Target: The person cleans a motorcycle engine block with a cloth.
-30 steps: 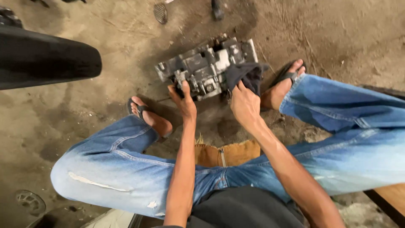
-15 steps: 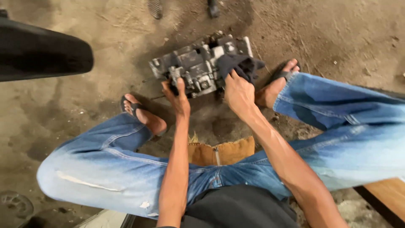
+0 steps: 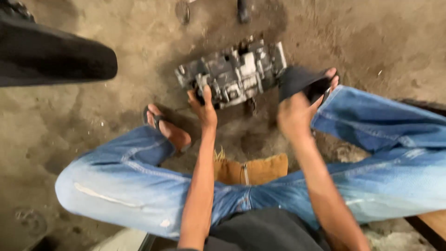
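I saw the heavy, rigid, greasy metal engine block (image 3: 234, 74) on the dirt floor (image 3: 371, 42), left hand (image 3: 203, 104) clamped on its near edge, right hand (image 3: 293, 114) beside it gripping a soft dark rag (image 3: 299, 81).

Right hand (image 3: 293, 116) and dark rag (image 3: 299, 81) motion-blurred

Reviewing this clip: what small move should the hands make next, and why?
Probably bring the right hand and its dark rag onto the metal part. The rag is off to the part's right side, the part looks grimy, and the left hand grips its near edge, steadying it on the dirt floor.
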